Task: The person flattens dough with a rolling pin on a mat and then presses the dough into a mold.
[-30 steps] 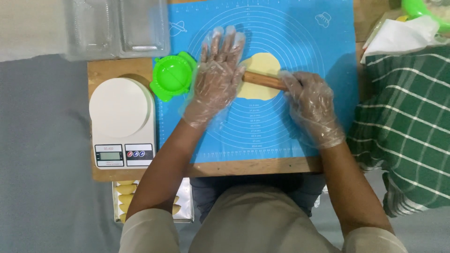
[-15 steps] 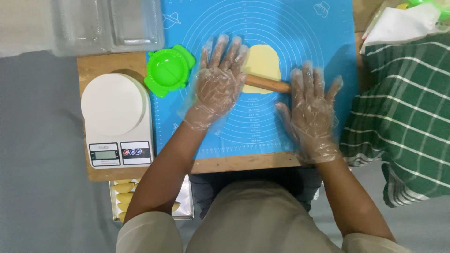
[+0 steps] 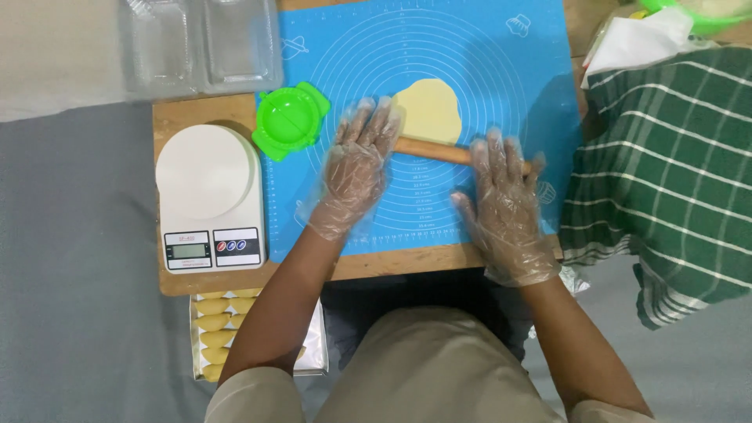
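**Flat palms on the rolling pin, dough just beyond**

Here, from the head camera, both your hands wear clear plastic gloves and lie flat with the fingers spread, gripping nothing. Your left hand (image 3: 356, 168) presses its fingertips on the left end of the wooden rolling pin (image 3: 439, 150); your right hand (image 3: 505, 205) covers the right end the same way, fingers stretched over it. The pin lies nearly level across the blue baking mat (image 3: 439, 47), at the near edge of the pale yellow dough disc (image 3: 427, 110), which is rolled flat near the mat's middle.

Just left of your left hand, a green round dumpling press (image 3: 291, 119) sits open at the mat's edge. Beside it on the wooden board (image 3: 180, 116) stands a white kitchen scale (image 3: 210, 196). A clear plastic container (image 3: 202, 48) rests at the top left; what it holds cannot be made out. Below the board, a tray (image 3: 313, 348) holds a row of folded yellow pastries (image 3: 213, 323). A green checked cloth (image 3: 666, 172) lies to your right.
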